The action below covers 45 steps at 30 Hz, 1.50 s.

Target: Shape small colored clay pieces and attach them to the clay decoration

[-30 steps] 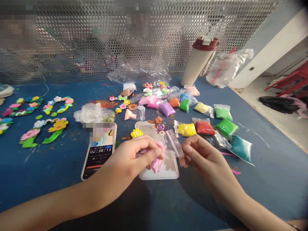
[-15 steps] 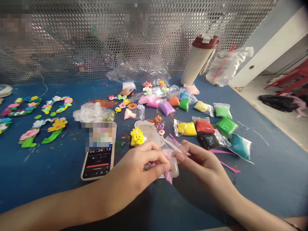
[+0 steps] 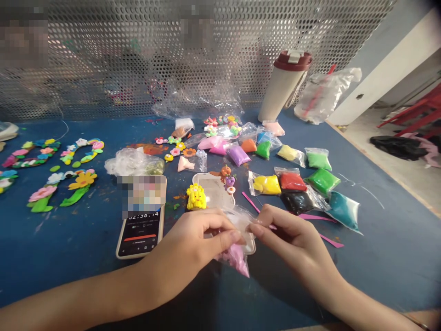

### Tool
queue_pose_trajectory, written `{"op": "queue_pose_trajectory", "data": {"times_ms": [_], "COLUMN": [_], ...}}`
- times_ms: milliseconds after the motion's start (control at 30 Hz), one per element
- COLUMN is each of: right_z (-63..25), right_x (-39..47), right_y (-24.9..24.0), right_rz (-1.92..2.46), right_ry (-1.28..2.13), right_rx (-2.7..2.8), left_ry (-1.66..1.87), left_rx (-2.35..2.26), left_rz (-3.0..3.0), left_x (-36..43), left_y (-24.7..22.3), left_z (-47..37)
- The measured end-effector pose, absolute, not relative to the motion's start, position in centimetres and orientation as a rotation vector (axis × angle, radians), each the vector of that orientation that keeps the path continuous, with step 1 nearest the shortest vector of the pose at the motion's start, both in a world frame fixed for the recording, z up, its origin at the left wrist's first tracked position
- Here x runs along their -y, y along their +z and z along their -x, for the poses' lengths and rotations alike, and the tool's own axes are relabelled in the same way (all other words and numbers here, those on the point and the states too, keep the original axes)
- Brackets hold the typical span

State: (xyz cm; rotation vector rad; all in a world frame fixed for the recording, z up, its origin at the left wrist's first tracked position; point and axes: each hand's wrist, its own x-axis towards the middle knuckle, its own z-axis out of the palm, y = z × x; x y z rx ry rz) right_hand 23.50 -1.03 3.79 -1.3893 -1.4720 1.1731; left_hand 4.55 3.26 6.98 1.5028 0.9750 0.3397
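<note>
Between my hands hangs a clear plastic bag of pink clay (image 3: 237,258). My left hand (image 3: 208,239) is closed on the bag's left side, thumb against the fingers. With thumb and fingertips, my right hand (image 3: 287,234) pinches the bag's upper right edge. Under the bag lies a clear phone case (image 3: 215,193), partly hidden by my hands. A yellow clay figure with a face (image 3: 196,197) is at the case's left. Small clay pieces, an orange figure (image 3: 226,171), a purple one (image 3: 230,181) and an egg-like one (image 3: 231,190), sit along its upper right.
A phone (image 3: 141,230) showing a timer lies left of my hands. Bagged clays, such as yellow (image 3: 267,185), red (image 3: 293,181) and teal (image 3: 343,211), spread to the right near pink tools (image 3: 331,240). A tumbler (image 3: 285,87) stands behind; clay-flower arches (image 3: 62,188) lie far left.
The pink clay now hangs lower and shows more fully beneath my left fingers. The bag's top has shifted between my hands, and my right hand has moved slightly. The timer advanced one second.
</note>
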Motion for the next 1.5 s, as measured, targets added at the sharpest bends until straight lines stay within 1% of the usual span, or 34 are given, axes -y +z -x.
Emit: {"op": "queue_pose_trajectory", "data": {"times_ms": [200, 433, 500, 667, 867, 967, 1133, 1233, 1400, 1500], "right_z": [-23.5, -23.7, -23.7, -23.5, -23.4, -23.3, -22.8, -23.3, -26.7, -29.3], "right_x": [1.0, 1.1, 1.1, 1.2, 1.1, 1.0, 1.1, 1.0, -2.7, -6.4], "right_y": [3.8, 4.0, 4.1, 4.4, 4.5, 4.4, 4.2, 4.8, 6.3, 6.0], "right_rz": [1.300, 1.202, 1.188, 1.180, 1.108, 1.133, 1.127, 1.114, 1.448, 1.696], "right_ry": [1.127, 1.094, 1.119, 1.316, 1.163, 1.220, 1.283, 1.194, 0.873, 0.591], "right_rx": [1.562, 1.677, 1.681, 1.624, 1.749, 1.753, 1.825, 1.813, 1.534, 1.581], "left_ry": [0.414, 0.379, 0.363, 0.360, 0.305, 0.298, 0.176, 0.271, 0.742, 0.751], "left_rx": [-0.909, -0.823, -0.814, -0.747, -0.717, -0.696, -0.666, -0.662, -0.929, -0.931], "left_rz": [-1.694, -1.837, -1.858, -1.884, -1.885, -1.872, -1.852, -1.833, -1.695, -1.430], "left_x": [-2.7, -2.4, -2.3, -2.1, -1.9, -1.9, -1.7, -1.7, -2.7, -3.0], "left_y": [6.7, 6.8, 6.7, 6.5, 6.3, 6.5, 6.4, 6.7, 8.2, 8.2], "left_z": [-4.2, -4.4, -4.4, -4.5, -4.5, -4.5, -4.7, -4.4, -3.4, -3.3]}}
